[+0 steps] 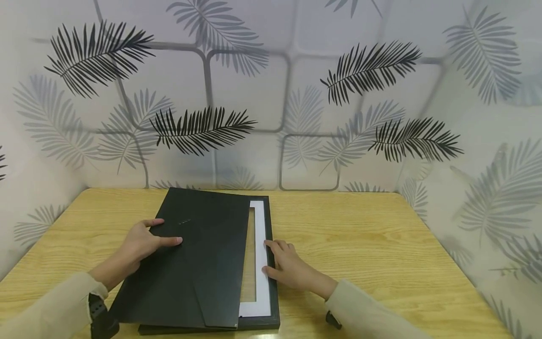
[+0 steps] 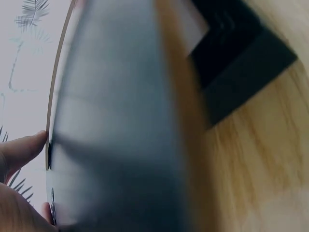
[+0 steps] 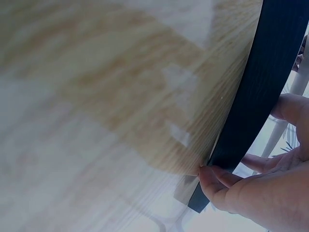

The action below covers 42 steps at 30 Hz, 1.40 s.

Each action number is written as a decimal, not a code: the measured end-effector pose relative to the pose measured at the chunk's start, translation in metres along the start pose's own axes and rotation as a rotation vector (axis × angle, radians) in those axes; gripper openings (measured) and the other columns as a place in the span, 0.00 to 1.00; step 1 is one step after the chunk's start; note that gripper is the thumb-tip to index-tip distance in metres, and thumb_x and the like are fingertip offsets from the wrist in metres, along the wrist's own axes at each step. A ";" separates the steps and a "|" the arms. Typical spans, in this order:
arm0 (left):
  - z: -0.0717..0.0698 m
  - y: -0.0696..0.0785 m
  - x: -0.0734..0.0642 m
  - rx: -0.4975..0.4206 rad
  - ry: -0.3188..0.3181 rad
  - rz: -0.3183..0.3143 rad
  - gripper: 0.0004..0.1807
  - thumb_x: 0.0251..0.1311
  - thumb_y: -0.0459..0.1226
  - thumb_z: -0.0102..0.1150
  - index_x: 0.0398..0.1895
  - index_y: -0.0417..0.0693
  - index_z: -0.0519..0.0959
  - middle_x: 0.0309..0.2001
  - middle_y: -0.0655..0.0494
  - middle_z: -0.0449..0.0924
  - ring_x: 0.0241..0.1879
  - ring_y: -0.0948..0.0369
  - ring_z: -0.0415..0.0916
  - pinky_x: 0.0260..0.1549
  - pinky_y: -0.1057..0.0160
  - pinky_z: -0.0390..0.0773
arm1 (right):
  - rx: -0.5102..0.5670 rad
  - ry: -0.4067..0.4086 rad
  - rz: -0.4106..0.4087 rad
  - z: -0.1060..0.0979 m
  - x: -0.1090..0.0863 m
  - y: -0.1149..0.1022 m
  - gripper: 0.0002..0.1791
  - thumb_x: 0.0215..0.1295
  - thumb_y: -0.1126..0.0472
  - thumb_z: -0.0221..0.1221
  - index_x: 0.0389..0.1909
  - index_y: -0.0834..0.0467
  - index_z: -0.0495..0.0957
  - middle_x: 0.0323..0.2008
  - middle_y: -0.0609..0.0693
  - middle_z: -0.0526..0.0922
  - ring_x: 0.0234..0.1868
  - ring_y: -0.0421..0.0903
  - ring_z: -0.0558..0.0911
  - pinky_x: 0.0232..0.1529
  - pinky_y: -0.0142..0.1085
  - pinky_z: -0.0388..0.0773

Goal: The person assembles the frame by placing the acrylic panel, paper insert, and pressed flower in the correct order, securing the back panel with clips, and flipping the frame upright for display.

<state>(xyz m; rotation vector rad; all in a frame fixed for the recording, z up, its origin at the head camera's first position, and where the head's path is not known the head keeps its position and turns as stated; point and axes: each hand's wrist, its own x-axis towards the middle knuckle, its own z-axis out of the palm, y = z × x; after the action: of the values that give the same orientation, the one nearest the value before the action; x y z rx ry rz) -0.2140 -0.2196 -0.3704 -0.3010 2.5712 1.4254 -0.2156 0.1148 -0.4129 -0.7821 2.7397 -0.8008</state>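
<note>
My left hand [image 1: 141,244] grips the left side of a black backing board [image 1: 199,263], with the thumb on its upper face. The board is tilted and overlaps most of a black picture frame [image 1: 274,301] on the table. In the left wrist view, the board's brown edge [image 2: 186,121] stands above the frame's corner [image 2: 251,72]. A white mat [image 1: 262,282] with a rectangular opening shows along the frame's right side. My right hand [image 1: 292,266] holds that side, its thumb and fingertips over the rim. The frame's outer side [image 3: 251,92] lies between those fingers in the right wrist view.
The light wood table [image 1: 360,245] extends to the right of the frame and to the left of the board. A wall covering [image 1: 245,150] with leaf patterns rises behind the table's back edge. A dark band [image 1: 101,318] is around my left wrist.
</note>
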 end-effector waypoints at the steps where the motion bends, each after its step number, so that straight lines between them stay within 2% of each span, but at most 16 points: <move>1: 0.002 0.000 0.000 -0.008 -0.001 -0.005 0.55 0.43 0.50 0.69 0.68 0.34 0.50 0.64 0.28 0.50 0.61 0.38 0.56 0.57 0.42 0.62 | 0.000 0.000 0.000 0.000 0.000 0.000 0.33 0.63 0.56 0.57 0.65 0.64 0.56 0.61 0.66 0.60 0.58 0.58 0.62 0.55 0.51 0.67; 8: 0.015 0.003 -0.002 -0.024 0.016 -0.038 0.52 0.44 0.47 0.70 0.68 0.35 0.52 0.64 0.29 0.50 0.61 0.40 0.56 0.58 0.43 0.61 | -0.001 0.003 0.012 0.000 0.000 -0.002 0.35 0.63 0.56 0.56 0.65 0.65 0.54 0.62 0.65 0.60 0.59 0.58 0.62 0.58 0.50 0.65; 14: 0.022 0.004 -0.005 -0.025 0.005 -0.040 0.51 0.45 0.45 0.69 0.67 0.33 0.52 0.64 0.28 0.50 0.63 0.37 0.53 0.59 0.41 0.59 | 0.000 0.006 0.015 0.000 0.001 -0.002 0.35 0.62 0.56 0.57 0.65 0.66 0.54 0.62 0.65 0.61 0.60 0.58 0.62 0.58 0.50 0.65; 25: 0.032 0.009 -0.008 -0.071 0.011 -0.056 0.50 0.47 0.43 0.69 0.67 0.33 0.51 0.66 0.28 0.47 0.64 0.37 0.50 0.59 0.42 0.59 | -0.001 -0.013 -0.011 -0.002 0.001 0.001 0.35 0.64 0.54 0.55 0.66 0.65 0.53 0.62 0.65 0.60 0.60 0.58 0.62 0.58 0.51 0.65; 42: 0.046 0.016 -0.010 -0.063 0.015 -0.065 0.45 0.48 0.37 0.66 0.66 0.31 0.53 0.65 0.29 0.48 0.64 0.37 0.51 0.60 0.41 0.57 | 0.020 -0.060 -0.069 -0.006 -0.002 0.008 0.33 0.68 0.56 0.49 0.68 0.65 0.49 0.63 0.64 0.59 0.61 0.59 0.61 0.58 0.52 0.64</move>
<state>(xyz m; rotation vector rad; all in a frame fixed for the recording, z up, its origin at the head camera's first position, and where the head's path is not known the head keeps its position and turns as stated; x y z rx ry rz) -0.2060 -0.1713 -0.3787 -0.4026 2.5071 1.4886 -0.2196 0.1239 -0.4115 -0.8869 2.6608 -0.8033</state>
